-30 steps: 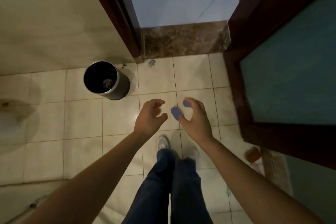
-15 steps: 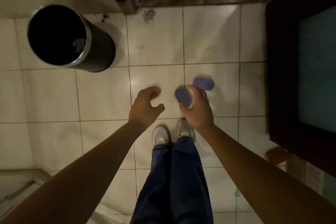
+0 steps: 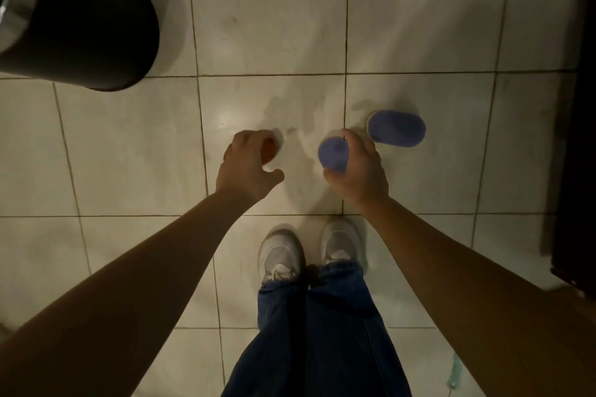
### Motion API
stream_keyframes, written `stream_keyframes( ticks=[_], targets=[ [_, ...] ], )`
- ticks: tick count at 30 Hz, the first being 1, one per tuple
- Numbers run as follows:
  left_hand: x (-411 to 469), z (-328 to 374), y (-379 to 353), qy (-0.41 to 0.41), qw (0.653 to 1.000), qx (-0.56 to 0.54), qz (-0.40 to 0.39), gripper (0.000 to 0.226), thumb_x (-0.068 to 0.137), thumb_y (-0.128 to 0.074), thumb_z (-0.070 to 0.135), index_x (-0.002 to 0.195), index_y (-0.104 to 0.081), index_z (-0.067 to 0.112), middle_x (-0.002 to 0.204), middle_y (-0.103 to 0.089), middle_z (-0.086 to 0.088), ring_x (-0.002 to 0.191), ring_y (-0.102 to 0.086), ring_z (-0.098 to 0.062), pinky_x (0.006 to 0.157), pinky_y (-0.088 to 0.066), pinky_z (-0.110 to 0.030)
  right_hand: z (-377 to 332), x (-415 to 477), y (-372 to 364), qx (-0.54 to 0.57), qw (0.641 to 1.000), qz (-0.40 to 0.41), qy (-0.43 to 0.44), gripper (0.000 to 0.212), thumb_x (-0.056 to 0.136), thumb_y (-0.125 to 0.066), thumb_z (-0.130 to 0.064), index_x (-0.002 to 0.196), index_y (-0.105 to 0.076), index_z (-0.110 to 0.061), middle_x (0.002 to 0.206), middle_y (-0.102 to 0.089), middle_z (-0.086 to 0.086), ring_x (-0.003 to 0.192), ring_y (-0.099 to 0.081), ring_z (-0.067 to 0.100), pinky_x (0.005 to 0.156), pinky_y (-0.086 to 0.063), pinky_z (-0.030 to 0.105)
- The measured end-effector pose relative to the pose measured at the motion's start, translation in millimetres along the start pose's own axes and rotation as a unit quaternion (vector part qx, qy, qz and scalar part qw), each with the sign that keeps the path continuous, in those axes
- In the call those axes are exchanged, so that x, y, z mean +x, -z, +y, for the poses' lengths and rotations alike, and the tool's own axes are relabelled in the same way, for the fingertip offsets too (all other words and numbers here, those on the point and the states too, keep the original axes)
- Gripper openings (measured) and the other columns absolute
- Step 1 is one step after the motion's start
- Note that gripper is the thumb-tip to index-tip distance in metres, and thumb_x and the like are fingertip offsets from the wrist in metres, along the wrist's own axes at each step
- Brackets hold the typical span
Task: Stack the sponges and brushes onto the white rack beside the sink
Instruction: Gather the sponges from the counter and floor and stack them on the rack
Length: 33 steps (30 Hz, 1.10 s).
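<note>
Sponges: two are counted, purple and oval; the held sponge (image 3: 333,153) is gripped in the right hand (image 3: 358,171), and the second sponge (image 3: 396,128) is seen just past its fingertips, whether touched cannot be told. Both lie well right of the bin (image 3: 96,26).
Hands: the left hand (image 3: 246,164), between bin and sponges, is loosely curled around nothing.
Bin: one, black, metal-rimmed.
Shoes: two white shoes (image 3: 280,255) are seen.
Floor: the floor (image 3: 274,10) is laid with pale glossy tiles, marked with damp patches.
</note>
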<state>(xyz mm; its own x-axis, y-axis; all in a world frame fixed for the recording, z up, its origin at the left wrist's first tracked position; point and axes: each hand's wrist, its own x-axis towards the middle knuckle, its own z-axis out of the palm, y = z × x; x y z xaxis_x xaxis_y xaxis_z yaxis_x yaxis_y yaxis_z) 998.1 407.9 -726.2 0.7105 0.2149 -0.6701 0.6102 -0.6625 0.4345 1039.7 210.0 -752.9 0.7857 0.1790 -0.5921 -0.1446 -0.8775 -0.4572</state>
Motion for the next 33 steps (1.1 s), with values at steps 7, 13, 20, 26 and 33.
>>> stream_keyframes(
  ticks=[7,13,20,26,33],
  targets=[
    [37,-26,-25,0.021,0.997,0.068,-0.012,0.09,0.073,-0.08,0.023,0.147,-0.029,0.021,0.148,-0.031,-0.009,0.133,-0.034,-0.032,0.108,-0.037,-0.049,25,27,-39,-0.04,0.999,-0.008,0.001,0.093,0.08,-0.075,-0.04,0.153,-0.019,-0.023,0.155,-0.026,0.006,0.138,-0.033,0.027,0.101,-0.046,0.041],
    [56,-36,-46,0.017,0.987,0.157,0.016,0.082,0.079,-0.074,0.026,0.147,-0.029,0.022,0.147,-0.036,-0.009,0.137,-0.033,-0.031,0.115,-0.024,-0.052,29,37,-53,-0.053,0.999,0.004,-0.01,0.099,0.08,-0.074,-0.035,0.155,-0.012,-0.019,0.153,-0.025,0.011,0.137,-0.03,0.029,0.101,-0.046,0.042],
    [50,-39,-60,0.001,0.96,0.278,0.029,0.066,0.086,-0.065,0.03,0.142,-0.034,0.016,0.139,-0.044,-0.013,0.129,-0.04,-0.035,0.113,-0.029,-0.051,28,38,-51,-0.031,0.999,-0.01,-0.013,0.095,0.081,-0.072,-0.031,0.153,-0.014,-0.012,0.153,-0.028,0.013,0.139,-0.03,0.03,0.104,-0.043,0.041],
    [30,-7,-63,0.089,0.995,-0.023,-0.027,0.06,0.09,-0.057,0.049,0.138,-0.043,0.017,0.126,-0.055,-0.007,0.11,-0.056,-0.026,0.092,-0.048,-0.037,11,13,-34,0.271,0.949,-0.027,-0.161,0.039,0.093,-0.055,-0.044,0.117,-0.042,-0.017,0.092,-0.057,-0.001,0.077,-0.058,0.014,0.061,-0.044,0.028],
    [-21,63,-37,0.137,0.968,-0.209,-0.006,0.04,0.086,-0.053,0.064,0.095,-0.066,0.028,0.091,-0.066,0.009,0.083,-0.061,-0.008,0.068,-0.044,-0.022,-22,-27,32,0.539,0.761,-0.137,-0.335,0.017,0.09,-0.043,-0.028,0.077,-0.048,-0.02,0.085,-0.045,0.014,0.081,-0.047,0.029,0.075,-0.043,0.037]
  ],
)
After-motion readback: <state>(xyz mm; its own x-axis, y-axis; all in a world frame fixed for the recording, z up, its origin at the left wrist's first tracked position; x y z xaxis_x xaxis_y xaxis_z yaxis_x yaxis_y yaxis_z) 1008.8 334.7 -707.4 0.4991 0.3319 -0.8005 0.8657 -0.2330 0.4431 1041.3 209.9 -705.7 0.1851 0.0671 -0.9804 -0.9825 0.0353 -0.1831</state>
